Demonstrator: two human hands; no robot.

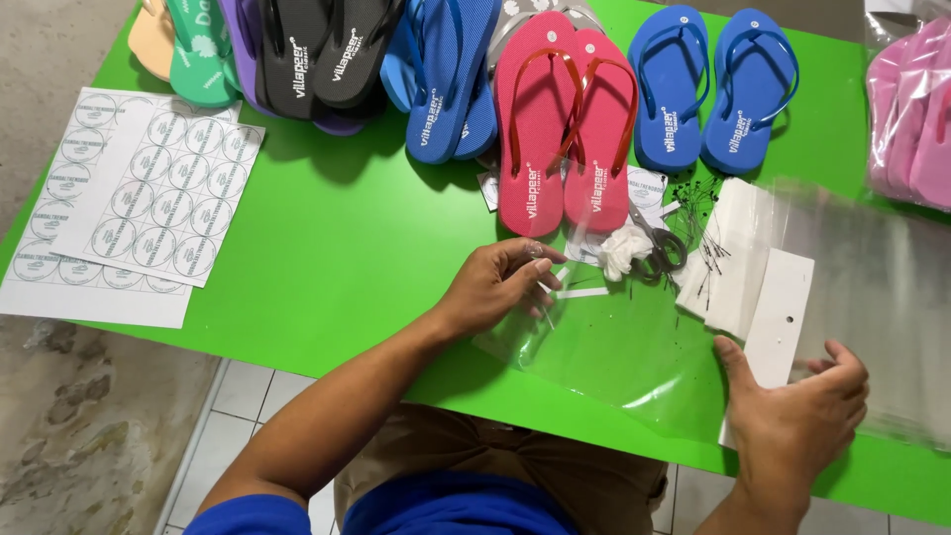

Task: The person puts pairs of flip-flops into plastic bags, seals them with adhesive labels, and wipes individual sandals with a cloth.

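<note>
Holding a clear plastic bag (604, 347) flat on the green table (347, 258), the left hand (495, 285) pinches the bag's far-left edge with narrowed fingers, while the right hand (800, 411), nearer than the bag, closes on a white header card (778, 307). Thin, limp and slippery, the bag is probably best gripped at its edges. Beyond the bag lie scissors (662, 250), then red flip-flops (565, 119).
</note>
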